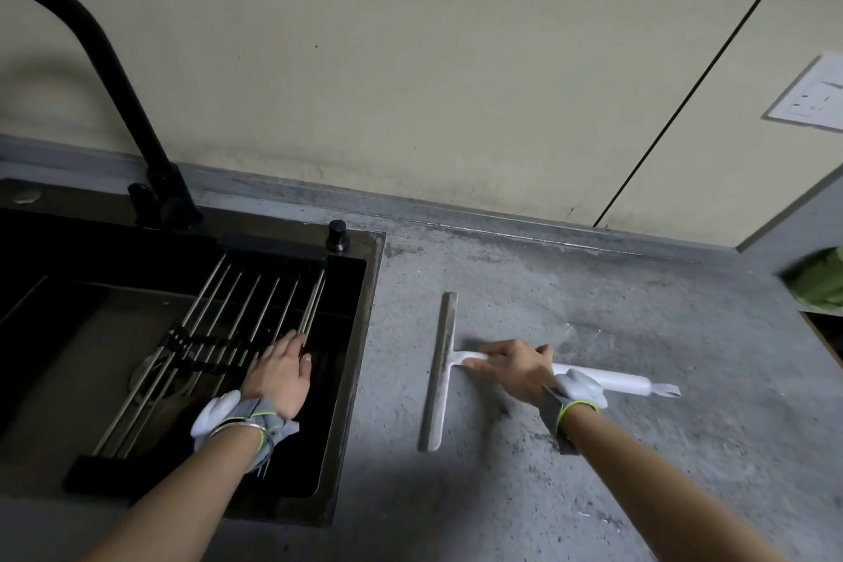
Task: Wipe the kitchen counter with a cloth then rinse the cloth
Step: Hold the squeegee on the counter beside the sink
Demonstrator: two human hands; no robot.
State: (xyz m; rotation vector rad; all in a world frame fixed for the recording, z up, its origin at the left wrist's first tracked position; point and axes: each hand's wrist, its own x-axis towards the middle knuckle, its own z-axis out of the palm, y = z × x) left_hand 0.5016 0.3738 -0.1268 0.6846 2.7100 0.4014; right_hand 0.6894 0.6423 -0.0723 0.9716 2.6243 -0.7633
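R hand [515, 367] gripped squeegee [440, 372] handle on counter [593, 447], blade at 9 o'clock of hand, prob. to scrape grit or clear it away. L hand [280, 372] lay flat, fingers straight, on rack [219, 324] over sink [360, 333], at squeegee's 9 o'clock. Cloth not evident; wiping judged not begun.

The counter [570, 461] is mottled grey with dark speckles and smudges. On it lies a white squeegee [611, 379], its blade [440, 372] a dirty off-white. The sink [360, 333] and the curved tap [91, 41] are black; the rack rods [214, 315] are silver with black end bars. Both wrists carry grey bands [262, 418] edged in neon yellow-green, with white housings. The wall [410, 59] is pale cream, crossed by 1 thin black seam; the socket plate [812, 98] is white.
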